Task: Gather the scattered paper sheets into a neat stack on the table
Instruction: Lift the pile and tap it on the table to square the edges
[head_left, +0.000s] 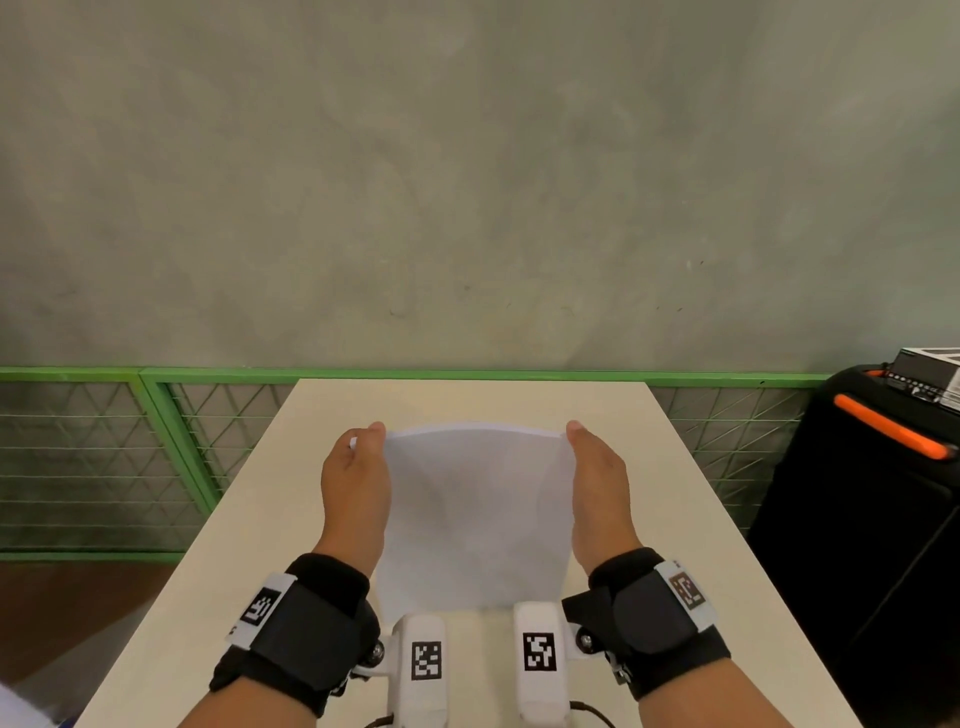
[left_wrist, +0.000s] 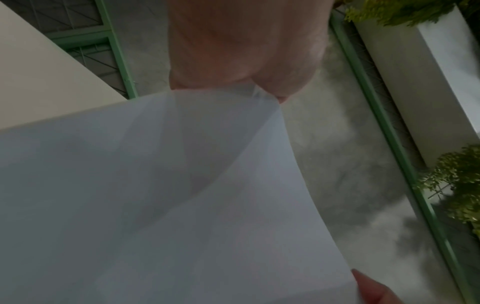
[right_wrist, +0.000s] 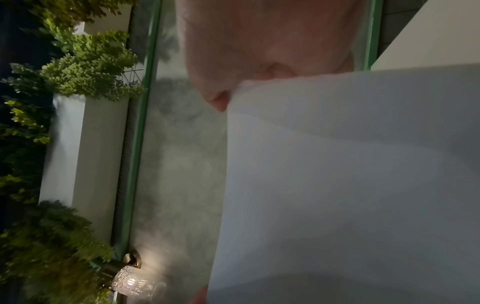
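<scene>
A sheaf of white paper sheets (head_left: 478, 514) stands upright on its lower edge over the middle of the beige table (head_left: 218, 545), bowed slightly between both hands. My left hand (head_left: 358, 467) grips the sheaf's left edge, thumb toward me and fingers behind it. My right hand (head_left: 597, 467) grips the right edge the same way. In the left wrist view the paper sheets (left_wrist: 155, 195) fill the lower half under my left hand (left_wrist: 244, 67). In the right wrist view the paper sheets (right_wrist: 350, 174) run from my right hand (right_wrist: 259, 61) downward. The fingers behind the paper are hidden.
A green mesh railing (head_left: 156, 447) runs behind and left of the table, in front of a grey wall. A black case with an orange handle (head_left: 888, 431) stands to the right of the table. Potted plants (right_wrist: 85, 61) and a white planter show in the wrist views.
</scene>
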